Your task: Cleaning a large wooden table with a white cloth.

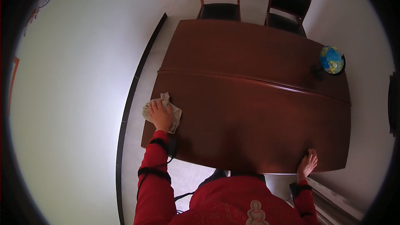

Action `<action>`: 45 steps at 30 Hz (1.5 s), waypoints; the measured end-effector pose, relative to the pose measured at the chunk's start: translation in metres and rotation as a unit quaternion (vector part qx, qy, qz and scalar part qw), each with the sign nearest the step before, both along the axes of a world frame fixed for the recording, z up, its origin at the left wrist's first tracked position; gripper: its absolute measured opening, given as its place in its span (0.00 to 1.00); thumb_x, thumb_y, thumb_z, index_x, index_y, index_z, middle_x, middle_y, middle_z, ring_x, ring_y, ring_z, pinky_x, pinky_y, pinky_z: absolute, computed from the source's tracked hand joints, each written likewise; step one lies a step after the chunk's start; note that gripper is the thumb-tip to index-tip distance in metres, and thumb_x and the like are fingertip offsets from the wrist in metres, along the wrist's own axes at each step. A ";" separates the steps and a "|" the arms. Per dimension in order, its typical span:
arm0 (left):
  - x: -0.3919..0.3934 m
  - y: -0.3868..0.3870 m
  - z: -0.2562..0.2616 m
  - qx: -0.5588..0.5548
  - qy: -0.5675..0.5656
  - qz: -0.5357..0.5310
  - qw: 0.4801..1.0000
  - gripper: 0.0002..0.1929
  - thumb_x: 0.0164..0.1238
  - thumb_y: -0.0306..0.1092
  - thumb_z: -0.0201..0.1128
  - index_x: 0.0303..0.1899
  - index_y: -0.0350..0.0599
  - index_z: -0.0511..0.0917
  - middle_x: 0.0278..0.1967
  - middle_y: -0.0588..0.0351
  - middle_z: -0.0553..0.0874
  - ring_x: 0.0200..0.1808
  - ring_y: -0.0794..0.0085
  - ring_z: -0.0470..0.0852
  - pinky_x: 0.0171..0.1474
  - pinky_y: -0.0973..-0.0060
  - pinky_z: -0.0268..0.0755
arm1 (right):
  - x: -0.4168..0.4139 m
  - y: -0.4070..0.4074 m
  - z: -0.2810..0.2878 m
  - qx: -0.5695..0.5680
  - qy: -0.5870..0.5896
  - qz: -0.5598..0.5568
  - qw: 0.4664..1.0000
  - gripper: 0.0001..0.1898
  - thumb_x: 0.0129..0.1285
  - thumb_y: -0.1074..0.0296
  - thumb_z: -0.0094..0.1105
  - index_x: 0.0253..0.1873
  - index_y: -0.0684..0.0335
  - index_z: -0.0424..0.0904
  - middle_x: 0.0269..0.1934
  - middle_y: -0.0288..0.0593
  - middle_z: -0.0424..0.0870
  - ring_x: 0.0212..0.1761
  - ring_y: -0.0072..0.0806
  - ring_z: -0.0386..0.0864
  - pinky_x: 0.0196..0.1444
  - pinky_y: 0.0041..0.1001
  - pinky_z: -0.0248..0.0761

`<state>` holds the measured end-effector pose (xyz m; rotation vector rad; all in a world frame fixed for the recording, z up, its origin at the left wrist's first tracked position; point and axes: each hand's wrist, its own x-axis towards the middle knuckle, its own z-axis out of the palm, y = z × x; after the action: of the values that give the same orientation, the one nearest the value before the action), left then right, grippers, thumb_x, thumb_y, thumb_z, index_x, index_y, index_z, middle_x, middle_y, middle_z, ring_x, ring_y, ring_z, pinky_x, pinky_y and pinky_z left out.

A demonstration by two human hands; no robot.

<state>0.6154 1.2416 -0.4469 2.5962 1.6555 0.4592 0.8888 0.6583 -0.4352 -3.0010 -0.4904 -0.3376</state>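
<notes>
My left hand [161,115] presses a crumpled beige cloth [175,117] against the left edge of a dark reddish-brown wooden table [250,122]. Part of the cloth reaches over that edge, and some of it is hidden under my palm. Near the table's front right corner, my right hand [307,164] rests at the edge with nothing in it. Both forearms are in red sleeves with black straps around them, and a dark cable runs along the left one.
A small globe [332,60] on a dark stand is at the table's far right. A raised wooden strip [218,75] crosses the tabletop. Two black-seated wooden chairs [218,11] [286,22] stand beyond the far edge. Walls [78,100] flank both sides.
</notes>
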 end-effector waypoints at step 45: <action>-0.068 -0.138 0.054 0.037 0.047 -0.013 0.998 0.30 0.61 0.48 0.61 0.62 0.45 0.69 0.66 0.46 0.66 0.69 0.47 0.58 0.67 0.47 0.49 | 0.007 -0.008 0.020 0.054 0.033 0.032 0.997 0.22 0.58 0.72 0.52 0.59 0.53 0.71 0.60 0.39 0.70 0.65 0.39 0.64 0.65 0.41 0.54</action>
<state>0.5471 1.1033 -0.3933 2.7290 1.6604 0.4126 0.8954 0.6501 -0.4155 -2.8748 -0.5433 -0.2506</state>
